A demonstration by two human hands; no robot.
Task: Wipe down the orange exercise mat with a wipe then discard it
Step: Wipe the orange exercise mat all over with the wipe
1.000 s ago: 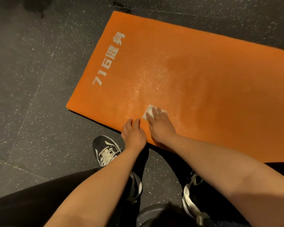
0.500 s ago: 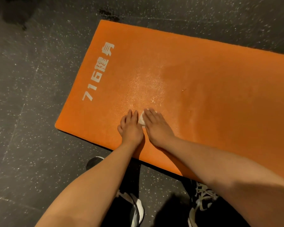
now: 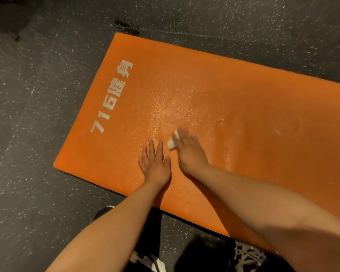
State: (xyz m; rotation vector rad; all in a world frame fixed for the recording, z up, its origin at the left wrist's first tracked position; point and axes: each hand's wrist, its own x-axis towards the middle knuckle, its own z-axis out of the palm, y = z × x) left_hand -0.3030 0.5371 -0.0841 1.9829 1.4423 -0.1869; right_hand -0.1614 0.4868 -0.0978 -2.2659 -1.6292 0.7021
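Right of the lettering (image 3: 111,99), your right hand (image 3: 188,154) presses the bunched wipe (image 3: 172,142) flat-fingered on the orange mat (image 3: 243,95); your left hand (image 3: 155,165) lies flat, holding nothing, nearer that lettering. Risk: unpinched, the wipe may slip free; the lettering end may go missed.

Both arms are bare and reach forward and down, drawing closer toward the hands. The left forearm (image 3: 116,222) comes in from the lower left and the right forearm (image 3: 253,203) from the lower right. The left hand (image 3: 155,165) lies flat on the mat (image 3: 243,95), palm down, with straight, slightly spread fingers and the thumb out toward the other hand. The right hand (image 3: 188,152) sits just beside it, a little farther forward and not touching it. It is also palm down, with extended fingers pressing the wipe (image 3: 173,142), which shows at its thumb side. Its fingertips are blurred.
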